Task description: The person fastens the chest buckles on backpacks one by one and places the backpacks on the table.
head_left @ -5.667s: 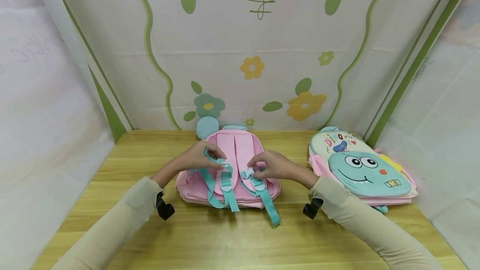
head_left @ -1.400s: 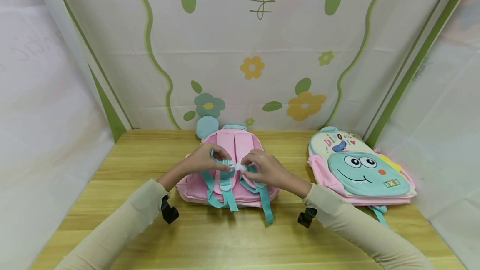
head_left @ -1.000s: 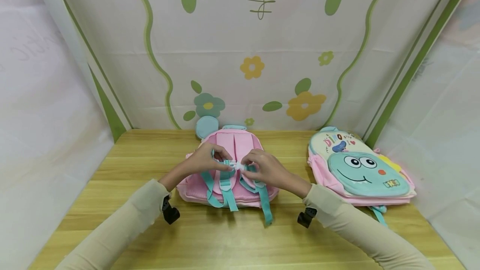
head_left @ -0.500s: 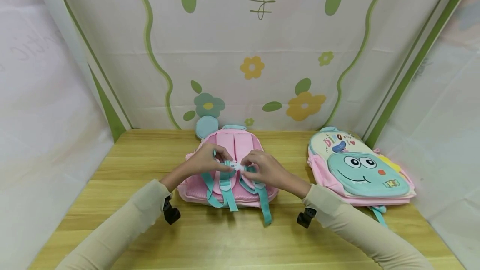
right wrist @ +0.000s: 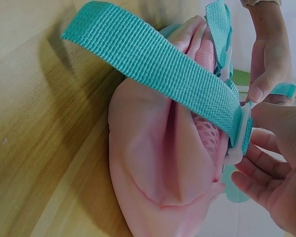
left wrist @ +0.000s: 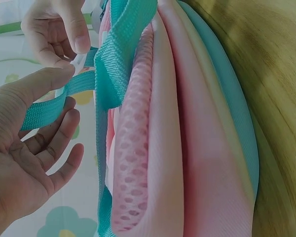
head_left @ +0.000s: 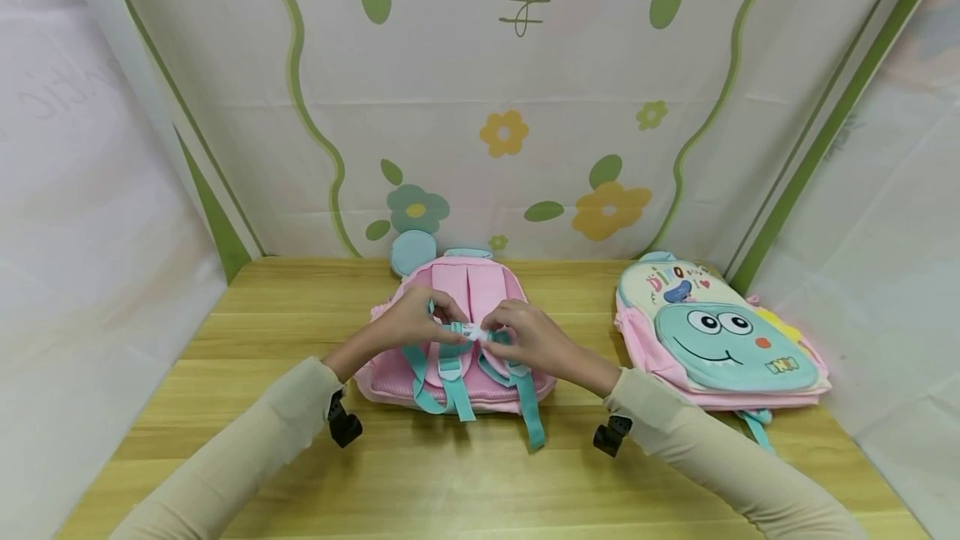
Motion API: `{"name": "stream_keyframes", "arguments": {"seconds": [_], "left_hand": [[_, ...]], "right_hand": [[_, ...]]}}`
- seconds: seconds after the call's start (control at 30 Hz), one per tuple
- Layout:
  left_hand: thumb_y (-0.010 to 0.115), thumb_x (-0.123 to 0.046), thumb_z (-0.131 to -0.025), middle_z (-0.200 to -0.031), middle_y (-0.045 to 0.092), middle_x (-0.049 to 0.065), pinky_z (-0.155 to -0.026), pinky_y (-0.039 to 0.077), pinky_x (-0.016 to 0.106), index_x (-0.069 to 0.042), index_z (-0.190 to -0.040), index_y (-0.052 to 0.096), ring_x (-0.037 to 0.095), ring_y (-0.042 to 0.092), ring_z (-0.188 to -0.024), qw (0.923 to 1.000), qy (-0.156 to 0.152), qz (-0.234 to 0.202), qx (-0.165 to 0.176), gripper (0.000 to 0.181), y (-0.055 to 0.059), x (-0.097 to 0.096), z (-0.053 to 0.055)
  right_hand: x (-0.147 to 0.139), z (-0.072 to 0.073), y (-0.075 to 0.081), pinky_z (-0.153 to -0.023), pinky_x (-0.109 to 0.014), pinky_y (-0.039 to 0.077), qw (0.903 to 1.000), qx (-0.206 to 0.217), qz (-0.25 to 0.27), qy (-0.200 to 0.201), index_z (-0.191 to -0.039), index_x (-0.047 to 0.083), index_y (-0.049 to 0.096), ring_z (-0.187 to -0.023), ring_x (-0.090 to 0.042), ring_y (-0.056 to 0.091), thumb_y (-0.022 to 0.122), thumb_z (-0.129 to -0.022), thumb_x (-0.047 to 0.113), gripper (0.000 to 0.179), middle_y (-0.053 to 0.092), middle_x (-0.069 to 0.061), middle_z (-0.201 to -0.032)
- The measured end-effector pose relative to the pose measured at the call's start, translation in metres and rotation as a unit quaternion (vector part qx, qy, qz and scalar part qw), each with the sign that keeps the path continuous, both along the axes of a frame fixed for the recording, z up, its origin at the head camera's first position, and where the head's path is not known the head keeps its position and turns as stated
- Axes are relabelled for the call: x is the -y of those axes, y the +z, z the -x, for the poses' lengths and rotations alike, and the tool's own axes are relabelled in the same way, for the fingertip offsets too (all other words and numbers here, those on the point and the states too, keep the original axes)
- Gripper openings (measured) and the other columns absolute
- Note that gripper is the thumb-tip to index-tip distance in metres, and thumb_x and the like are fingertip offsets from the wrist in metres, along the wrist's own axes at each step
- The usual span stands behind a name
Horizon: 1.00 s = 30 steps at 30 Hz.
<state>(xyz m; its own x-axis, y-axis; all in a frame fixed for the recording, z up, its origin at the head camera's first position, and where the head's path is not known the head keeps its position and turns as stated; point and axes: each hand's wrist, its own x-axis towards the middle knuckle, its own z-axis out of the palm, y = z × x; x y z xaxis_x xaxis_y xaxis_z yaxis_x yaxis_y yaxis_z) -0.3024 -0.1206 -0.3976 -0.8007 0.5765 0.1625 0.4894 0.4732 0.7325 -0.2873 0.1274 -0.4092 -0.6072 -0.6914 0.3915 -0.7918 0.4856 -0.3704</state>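
Observation:
A pink backpack (head_left: 487,282) lies on the table with its shoulder straps facing up. Over its middle, a white side-release buckle (head_left: 476,332) bridges the two straps, its halves lined up and meeting. My left hand (head_left: 414,317) pinches the left half between thumb and fingers, a teal strap (left wrist: 44,113) looping through that hand. From the other side my right hand (head_left: 531,337) pinches the right half. Fingers partly cover the buckle, so whether it is fully clicked together I cannot tell. Loose teal webbing ends (head_left: 531,411) hang down over the backpack's lower edge.
At the right stands a second backpack (head_left: 738,348), leaning back, with a teal smiling dinosaur face on its front. A round light-blue piece (head_left: 414,253) sticks out at the pink backpack's top left. Flower-printed cloth (head_left: 555,65) encloses the wooden table (head_left: 465,482).
Several seconds ago the hands held the buckle halves apart over separate straps. They have since come together over the middle. Within the last second the halves have closed up slightly.

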Motion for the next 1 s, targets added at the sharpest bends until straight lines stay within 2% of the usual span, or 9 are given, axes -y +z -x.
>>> {"name": "stream_keyframes", "arguments": {"seconds": [0.3, 0.63, 1.0], "left_hand": [[0.089, -0.021, -0.08, -0.087, 0.076, -0.003, -0.073, 0.054, 0.023, -0.013, -0.092, 0.081, 0.01, 0.064, -0.079, 1.0, -0.001, 0.002, -0.009, 0.017, -0.0019, -0.0012, 0.0], [0.089, -0.022, -0.08, -0.085, 0.075, -0.004, -0.073, 0.054, 0.024, -0.014, -0.093, 0.081, 0.008, 0.063, -0.078, 0.999, 0.008, -0.003, -0.044, 0.017, -0.0016, 0.0, -0.0019], [0.089, -0.023, -0.08, -0.088, 0.077, 0.0, -0.074, 0.055, 0.024, -0.011, -0.097, 0.082, 0.011, 0.065, -0.081, 0.9991, 0.001, -0.015, -0.039, 0.022, -0.0024, 0.0023, -0.0033]], "right_hand": [[-0.0004, 0.0016, -0.0019, -0.081, -0.032, 0.059, 0.9999, -0.009, 0.008, 0.01, -0.102, 0.004, 0.073, -0.092, -0.018, 0.067, 0.08, -0.088, 0.012, 0.017, 0.071, -0.007, -0.099], [0.0004, 0.0007, -0.0028, -0.083, -0.031, 0.058, 0.9998, -0.019, 0.002, 0.001, -0.106, 0.007, 0.072, -0.093, -0.02, 0.067, 0.081, -0.087, 0.014, 0.022, 0.069, -0.005, -0.101], [-0.0008, -0.0022, -0.0037, -0.082, -0.03, 0.058, 0.9997, -0.013, -0.008, -0.021, -0.114, 0.009, 0.072, -0.093, -0.017, 0.068, 0.079, -0.09, 0.018, 0.026, 0.073, -0.003, -0.102]]}}
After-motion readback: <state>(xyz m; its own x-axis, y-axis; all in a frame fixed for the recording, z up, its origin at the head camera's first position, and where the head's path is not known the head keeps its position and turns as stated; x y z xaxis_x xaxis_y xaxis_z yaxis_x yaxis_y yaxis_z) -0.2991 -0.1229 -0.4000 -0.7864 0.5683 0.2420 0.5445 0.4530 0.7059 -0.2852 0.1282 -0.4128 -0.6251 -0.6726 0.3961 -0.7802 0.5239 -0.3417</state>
